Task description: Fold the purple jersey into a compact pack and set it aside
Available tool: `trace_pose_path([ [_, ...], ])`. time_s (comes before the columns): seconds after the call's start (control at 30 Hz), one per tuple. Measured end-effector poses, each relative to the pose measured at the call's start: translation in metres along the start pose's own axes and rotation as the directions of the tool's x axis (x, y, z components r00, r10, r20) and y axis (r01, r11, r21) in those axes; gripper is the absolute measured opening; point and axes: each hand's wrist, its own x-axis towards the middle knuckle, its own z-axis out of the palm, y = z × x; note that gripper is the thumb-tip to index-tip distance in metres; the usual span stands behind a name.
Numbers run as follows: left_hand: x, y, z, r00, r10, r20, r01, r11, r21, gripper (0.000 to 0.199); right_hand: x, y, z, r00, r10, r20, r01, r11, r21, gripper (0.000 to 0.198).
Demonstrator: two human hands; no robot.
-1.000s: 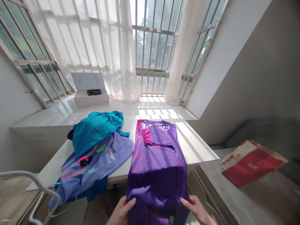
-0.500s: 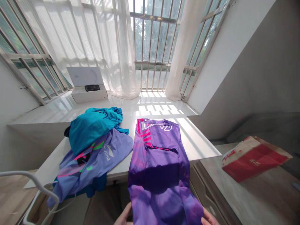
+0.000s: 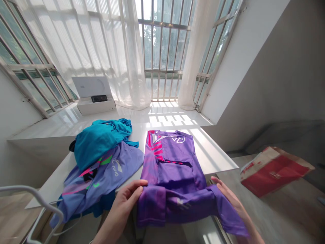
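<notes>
Teal cloth (image 3: 101,142) lies heaped on a lavender shirt (image 3: 128,161) at the left of the white table (image 3: 215,156). Just right of them is the purple shirt (image 3: 175,171), spread smoothly toward the window: hot pink streaks at its far left corner, a round white mark near the neck, bars of sunlight across the top. Its near end is raised in a loose fold over the table's front edge. The left hand (image 3: 129,198) pinches the fold's left corner between thumb and fingers. The right hand (image 3: 229,192) has its fingers stretched out beside the other end; cloth covers part of it, so its grip cannot be told.
</notes>
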Motion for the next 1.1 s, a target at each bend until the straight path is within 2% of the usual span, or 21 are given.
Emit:
trace_pose_path([
  [0.07,0.039,0.020,0.012,0.996,-0.046,0.075,0.048,0.999,-0.021,0.054,0.030,-0.021,0.024,1.000,0.016,-0.005,-0.016,0.999,0.028,0.039],
  [0.17,0.081,0.034,0.028,0.981,-0.122,0.148,0.141,0.982,-0.127,0.052,0.067,-0.035,0.052,0.985,0.166,0.050,-0.169,0.984,0.065,0.021],
  [0.27,0.097,0.031,0.031,0.965,-0.141,0.220,0.183,0.966,-0.183,0.047,0.091,-0.030,0.056,0.969,0.227,0.093,-0.237,0.966,0.105,0.018],
  [0.37,0.109,0.024,0.027,0.966,-0.093,0.240,0.142,0.970,-0.198,0.044,0.114,-0.022,0.048,0.975,0.206,0.087,-0.212,0.975,0.063,0.020],
  [0.43,0.127,0.022,0.025,0.980,-0.065,0.189,0.102,0.977,-0.189,0.043,0.133,-0.021,0.046,0.987,0.156,0.046,-0.156,0.988,0.003,0.021],
  [0.5,0.152,0.024,0.025,0.996,-0.058,0.072,0.068,0.986,-0.152,0.040,0.156,-0.025,0.051,0.994,0.108,0.001,-0.108,0.994,-0.033,0.024],
  [0.6,0.192,0.032,0.030,0.995,-0.032,-0.096,0.028,0.999,-0.046,0.037,0.191,-0.036,0.065,0.997,0.060,-0.047,-0.061,0.998,-0.021,0.031],
  [0.7,0.220,0.042,0.034,0.987,0.035,-0.155,-0.035,0.999,0.004,0.033,0.214,-0.045,0.082,0.999,-0.010,-0.054,0.010,1.000,-0.003,0.037],
  [0.87,0.240,0.045,0.037,0.970,0.168,-0.178,-0.155,0.984,0.083,0.039,0.219,-0.044,0.101,0.996,-0.083,0.015,0.083,0.996,-0.012,0.063],
  [1.0,0.235,0.049,0.040,0.962,0.214,-0.171,-0.198,0.974,0.107,0.043,0.199,-0.057,0.113,0.993,-0.090,0.081,0.099,0.989,-0.110,0.055],
  [1.1,0.211,0.064,0.042,0.980,0.177,-0.090,-0.182,0.982,-0.053,0.054,0.172,-0.085,0.119,0.993,-0.084,0.082,0.090,0.993,-0.080,0.048],
])
